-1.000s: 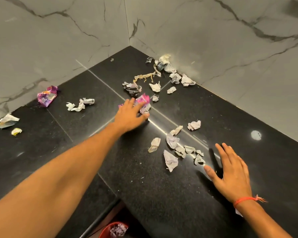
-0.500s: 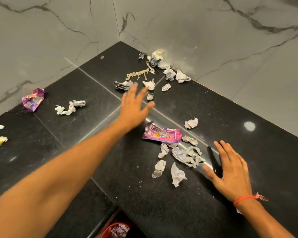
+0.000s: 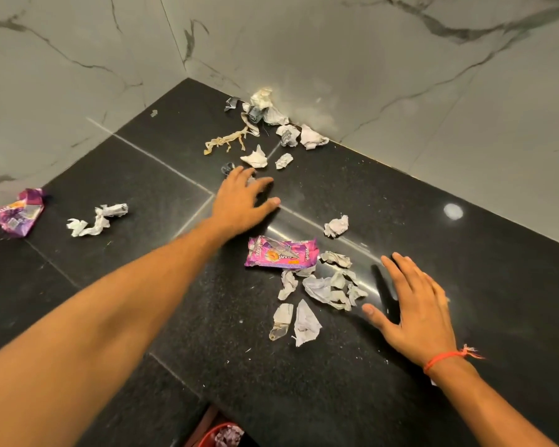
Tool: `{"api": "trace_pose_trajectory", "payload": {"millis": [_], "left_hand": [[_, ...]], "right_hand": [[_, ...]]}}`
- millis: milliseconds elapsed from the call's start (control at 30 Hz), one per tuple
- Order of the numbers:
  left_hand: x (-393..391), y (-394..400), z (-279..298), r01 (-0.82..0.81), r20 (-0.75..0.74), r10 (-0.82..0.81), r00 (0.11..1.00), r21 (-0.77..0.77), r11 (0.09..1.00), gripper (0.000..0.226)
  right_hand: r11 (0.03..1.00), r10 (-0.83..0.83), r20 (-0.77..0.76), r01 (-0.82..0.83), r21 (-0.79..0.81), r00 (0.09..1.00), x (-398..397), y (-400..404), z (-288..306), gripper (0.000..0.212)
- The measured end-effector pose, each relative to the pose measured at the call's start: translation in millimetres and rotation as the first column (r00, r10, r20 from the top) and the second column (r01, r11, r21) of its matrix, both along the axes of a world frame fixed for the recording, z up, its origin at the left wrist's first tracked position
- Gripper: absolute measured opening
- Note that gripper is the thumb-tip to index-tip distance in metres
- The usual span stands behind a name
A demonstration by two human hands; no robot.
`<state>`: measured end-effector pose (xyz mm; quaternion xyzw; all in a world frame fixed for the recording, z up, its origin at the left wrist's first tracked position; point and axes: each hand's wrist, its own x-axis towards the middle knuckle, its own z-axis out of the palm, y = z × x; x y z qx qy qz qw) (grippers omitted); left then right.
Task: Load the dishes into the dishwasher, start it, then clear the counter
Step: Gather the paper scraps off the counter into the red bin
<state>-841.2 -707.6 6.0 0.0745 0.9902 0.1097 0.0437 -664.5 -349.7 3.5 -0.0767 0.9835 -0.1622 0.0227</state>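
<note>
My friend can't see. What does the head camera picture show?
Two open hands on a black counter littered with crumpled paper scraps: the left hand reaches toward the corner, the right hand lies flat. A pink wrapper lies between them.

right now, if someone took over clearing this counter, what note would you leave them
Left hand: open, reaching flat over the black counter toward the scraps near the corner, holding nothing.
Right hand: open, palm down beside the paper pile.
Pink wrapper lies at the pile's far edge. Corner scraps, a twisted white paper and a purple wrapper at far left remain scattered.
Done: one pile gathered. Left: sweep in the rest, drop it in the red bin below.
</note>
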Motion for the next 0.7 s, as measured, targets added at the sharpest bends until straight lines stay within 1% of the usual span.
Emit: {"api": "trace_pose_trajectory", "payload": {"millis": [67, 133, 167, 200, 233, 300, 367, 400, 467, 533, 567, 633, 700], "left_hand": [[23, 23, -2, 0.120, -0.042, -0.118, 0.992, 0.046, 0.992, 0.068], [43, 41, 0, 0.287, -0.098, -0.279, 0.955, 0.077, 0.955, 0.059], [47, 47, 5, 0.336, -0.129, -0.323, 0.938, 0.098, 0.937, 0.057], [44, 51, 11, 0.345, -0.171, -0.323, 0.931, 0.126, 0.930, 0.054], [35, 52, 17, 0.316, -0.211, -0.281, 0.936, 0.156, 0.936, 0.053], [7, 50, 30, 0.147, -0.215, -0.098, 0.972, 0.225, 0.963, 0.054], [-32, 40, 36, -0.040, -0.132, 0.071, 0.989, 0.228, 0.973, 0.059], [-50, 33, 35, -0.104, -0.072, 0.120, 0.990, 0.197, 0.975, 0.063], [-75, 17, 28, -0.159, 0.064, 0.152, 0.986, 0.131, 0.979, 0.069], [-85, 8, 16, -0.120, 0.168, 0.107, 0.980, 0.067, 0.991, 0.073], [-83, 9, 9, -0.072, 0.185, 0.065, 0.981, 0.030, 0.997, 0.072], [-64, 18, -3, 0.036, 0.153, -0.034, 0.988, -0.006, 0.999, 0.066], [-34, 31, -13, 0.136, 0.077, -0.136, 0.988, 0.000, 0.991, 0.061]], "right_hand": [[1.000, -0.003, -0.002, 0.003, 0.000, 1.000, 0, 0, 0, 0.090], [1.000, -0.002, -0.004, 0.002, 0.001, 1.000, 0, -1, 1, 0.090], [1.000, -0.007, -0.002, 0.007, 0.003, 1.000, 0, -1, 1, 0.090], [1.000, -0.010, -0.001, 0.010, 0.007, 1.000, -1, -1, 0, 0.090], [1.000, -0.013, 0.001, 0.013, 0.013, 1.000, -1, -1, 0, 0.090], [1.000, -0.012, 0.003, 0.012, 0.025, 1.000, -1, -1, 0, 0.089], [1.000, -0.013, 0.000, 0.013, 0.026, 1.000, -1, -1, 0, 0.090], [0.999, -0.016, -0.001, 0.016, 0.028, 1.000, -1, 0, 0, 0.090], [0.999, -0.017, -0.002, 0.017, 0.030, 1.000, -1, -1, -1, 0.090], [0.999, -0.019, 0.000, 0.019, 0.026, 1.000, -1, 0, -2, 0.090], [0.999, -0.020, 0.003, 0.020, 0.028, 1.000, -2, 1, -3, 0.090], [0.999, -0.017, 0.005, 0.017, 0.034, 1.000, -2, 1, -3, 0.090], [1.000, -0.017, 0.001, 0.017, 0.027, 1.000, -1, 1, -4, 0.090]]}}
